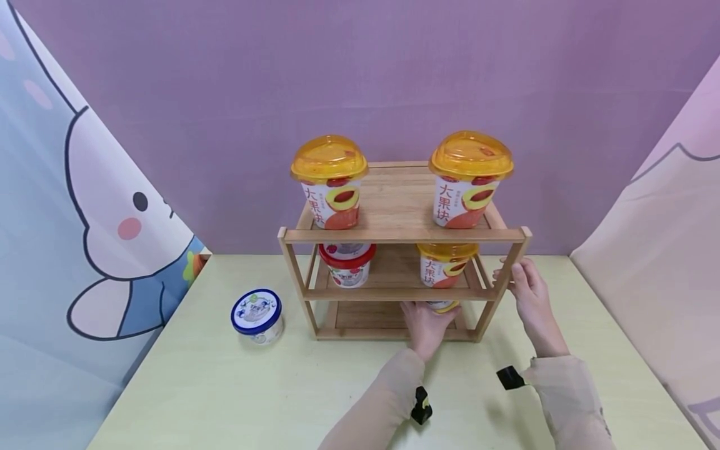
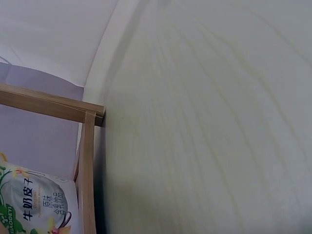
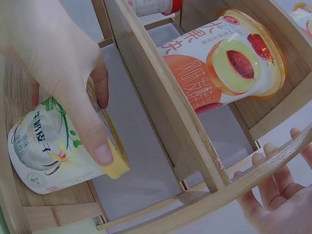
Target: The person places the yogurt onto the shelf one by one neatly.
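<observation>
A three-tier wooden rack [image 1: 394, 236] stands on the table. At its bottom shelf, on the right side, my left hand [image 1: 425, 328] grips a white tub with a yellow lid [image 3: 51, 151], thumb and fingers around the lid end. The tub is mostly hidden by the middle shelf and the hand in the head view; part of its printed label shows in the left wrist view. My right hand [image 1: 533, 303] holds the rack's front right post, with fingertips showing past the wood. Directly above the gripped tub, a peach cup with an orange lid [image 1: 441, 269] sits on the middle shelf.
Two more peach cups, the left one [image 1: 332, 200] and the right one [image 1: 464, 200], stand on the top shelf under domed lids. Red-lidded tubs [image 1: 349, 275] are stacked at the middle shelf's left. A blue-lidded tub [image 1: 257, 312] stands on the table, left of the rack.
</observation>
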### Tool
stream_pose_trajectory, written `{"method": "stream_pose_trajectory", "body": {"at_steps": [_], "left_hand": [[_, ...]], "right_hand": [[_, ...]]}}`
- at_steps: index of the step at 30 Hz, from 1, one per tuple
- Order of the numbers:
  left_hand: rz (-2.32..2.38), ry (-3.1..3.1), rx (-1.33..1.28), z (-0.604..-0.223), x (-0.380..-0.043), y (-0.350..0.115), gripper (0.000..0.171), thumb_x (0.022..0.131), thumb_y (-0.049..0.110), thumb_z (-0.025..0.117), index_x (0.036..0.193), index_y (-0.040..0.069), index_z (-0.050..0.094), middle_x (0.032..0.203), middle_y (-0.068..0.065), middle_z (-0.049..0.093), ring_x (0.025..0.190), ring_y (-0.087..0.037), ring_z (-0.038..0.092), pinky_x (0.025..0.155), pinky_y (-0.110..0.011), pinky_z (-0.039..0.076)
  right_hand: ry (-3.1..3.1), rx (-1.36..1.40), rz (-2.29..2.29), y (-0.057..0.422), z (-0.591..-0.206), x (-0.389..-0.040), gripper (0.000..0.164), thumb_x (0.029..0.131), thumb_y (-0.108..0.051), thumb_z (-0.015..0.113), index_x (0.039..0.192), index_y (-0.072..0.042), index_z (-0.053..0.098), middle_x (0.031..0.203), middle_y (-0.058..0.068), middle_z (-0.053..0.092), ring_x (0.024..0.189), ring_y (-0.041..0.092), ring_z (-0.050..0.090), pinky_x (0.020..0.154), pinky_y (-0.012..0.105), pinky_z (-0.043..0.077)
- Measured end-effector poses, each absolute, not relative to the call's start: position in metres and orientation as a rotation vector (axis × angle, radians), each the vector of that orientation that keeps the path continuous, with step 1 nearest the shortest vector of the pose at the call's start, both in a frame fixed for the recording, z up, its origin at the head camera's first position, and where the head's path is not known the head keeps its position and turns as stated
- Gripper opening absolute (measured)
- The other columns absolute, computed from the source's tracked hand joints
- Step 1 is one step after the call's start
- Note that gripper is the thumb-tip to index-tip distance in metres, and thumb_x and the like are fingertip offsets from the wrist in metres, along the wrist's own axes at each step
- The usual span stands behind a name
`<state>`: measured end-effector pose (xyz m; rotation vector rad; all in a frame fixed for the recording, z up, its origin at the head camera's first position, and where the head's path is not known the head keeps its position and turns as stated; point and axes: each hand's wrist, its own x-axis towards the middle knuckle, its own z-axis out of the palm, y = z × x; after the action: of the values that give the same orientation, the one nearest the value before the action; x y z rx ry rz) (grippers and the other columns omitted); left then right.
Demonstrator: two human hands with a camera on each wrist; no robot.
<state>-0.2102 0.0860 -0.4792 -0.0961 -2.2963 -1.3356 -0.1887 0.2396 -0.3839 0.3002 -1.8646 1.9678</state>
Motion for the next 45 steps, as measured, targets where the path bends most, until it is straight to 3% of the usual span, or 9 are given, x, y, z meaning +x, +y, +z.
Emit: {"method": "stream_pose_trajectory", "body": {"at_steps": [12, 30, 38, 45], "left_hand": [[-1.43, -2.395, -0.096, -0.482, -0.21, 0.086, 0.091, 0.063, 0.042, 0.077, 0.134, 0.013, 0.028, 0.127, -0.009, 0.032, 0.117, -0.029, 0.031, 0.094, -0.049, 0.029], [-1.359, -2.473, -0.155, -0.479, -0.209, 0.079, 0.09, 0.064, 0.05, 0.073, 0.135, 0.02, 0.027, 0.127, -0.005, 0.032, 0.115, -0.023, 0.033, 0.094, -0.045, 0.029], [-1.362, -2.554, -0.182, -0.464, -0.201, 0.069, 0.083, 0.067, 0.055, 0.066, 0.131, 0.014, 0.032, 0.121, -0.011, 0.038, 0.116, -0.031, 0.034, 0.094, -0.053, 0.026], [-1.391, -2.604, -0.181, -0.453, -0.194, 0.058, 0.075, 0.07, 0.043, 0.071, 0.129, 0.014, 0.034, 0.118, -0.01, 0.04, 0.112, -0.028, 0.037, 0.094, -0.048, 0.028]], "right_hand": [[-1.839, 0.321, 1.974, 0.239, -0.385, -0.19, 0.017, 0.095, -0.017, 0.039, 0.099, -0.018, 0.056, 0.084, -0.002, 0.058, 0.078, 0.006, 0.058, 0.073, 0.015, 0.044], [-1.85, 0.304, 1.974, 0.24, -0.386, -0.19, 0.018, 0.095, -0.017, 0.038, 0.099, -0.018, 0.055, 0.087, -0.002, 0.057, 0.079, 0.006, 0.057, 0.074, 0.015, 0.044], [-1.85, 0.31, 1.975, 0.24, -0.385, -0.19, 0.018, 0.095, -0.018, 0.038, 0.1, -0.017, 0.055, 0.084, -0.002, 0.059, 0.078, 0.007, 0.057, 0.073, 0.015, 0.044], [-1.872, 0.321, 1.944, 0.24, -0.385, -0.19, 0.018, 0.095, -0.018, 0.037, 0.1, -0.018, 0.054, 0.085, -0.003, 0.058, 0.08, 0.005, 0.057, 0.075, 0.014, 0.043]]}}
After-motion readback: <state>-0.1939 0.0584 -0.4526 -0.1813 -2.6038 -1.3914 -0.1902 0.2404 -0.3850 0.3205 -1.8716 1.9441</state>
